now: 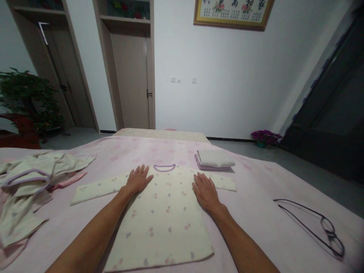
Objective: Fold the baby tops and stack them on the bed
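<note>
A small cream long-sleeved shirt (165, 212) with a purple collar and little flower prints lies spread flat on the pink bedsheet (256, 197), both sleeves stretched out sideways. My left hand (138, 179) rests flat on its left shoulder, fingers spread. My right hand (205, 191) lies flat on the right shoulder, fingers extended. Neither hand holds anything.
A pile of unfolded cream and pink clothes (31, 185) lies at the left. A folded stack of garments (214, 159) sits beyond the shirt at the right. A pair of glasses (321, 225) lies on the bed at the far right. Doors and a potted plant (25, 98) stand behind.
</note>
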Tool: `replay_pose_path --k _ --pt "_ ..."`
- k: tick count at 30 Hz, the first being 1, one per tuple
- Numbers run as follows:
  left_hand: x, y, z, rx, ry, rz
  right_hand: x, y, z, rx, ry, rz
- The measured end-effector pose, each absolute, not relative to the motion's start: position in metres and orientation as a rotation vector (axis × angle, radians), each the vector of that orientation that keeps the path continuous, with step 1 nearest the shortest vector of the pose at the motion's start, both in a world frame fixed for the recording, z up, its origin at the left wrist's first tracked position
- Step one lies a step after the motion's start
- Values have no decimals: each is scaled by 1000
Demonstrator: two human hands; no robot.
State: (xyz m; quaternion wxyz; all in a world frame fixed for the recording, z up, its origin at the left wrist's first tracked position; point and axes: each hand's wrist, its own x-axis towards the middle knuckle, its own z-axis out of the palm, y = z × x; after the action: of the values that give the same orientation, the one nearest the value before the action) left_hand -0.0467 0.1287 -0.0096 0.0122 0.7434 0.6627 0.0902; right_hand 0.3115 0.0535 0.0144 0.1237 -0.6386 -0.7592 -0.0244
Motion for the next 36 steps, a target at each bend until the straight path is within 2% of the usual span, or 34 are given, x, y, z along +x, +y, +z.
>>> replay_pose_path --k 6,12,20,27,36 --pt "-62 129 -7 2366 1997 212 356 74 5 -2214 -2017 -56" --pt "-107 115 -8 2404 1938 185 385 81 -2 -2359 -1840 -151" --pt "-173 75 -20 2315 2196 168 384 84 -3 -2360 -1820 -162" --pt "-199 52 -18 1879 2624 158 384 83 -4 -2346 -1814 -196" --pt "-196 49 -21 1834 2681 244 380 75 1 -2204 -1817 -271"
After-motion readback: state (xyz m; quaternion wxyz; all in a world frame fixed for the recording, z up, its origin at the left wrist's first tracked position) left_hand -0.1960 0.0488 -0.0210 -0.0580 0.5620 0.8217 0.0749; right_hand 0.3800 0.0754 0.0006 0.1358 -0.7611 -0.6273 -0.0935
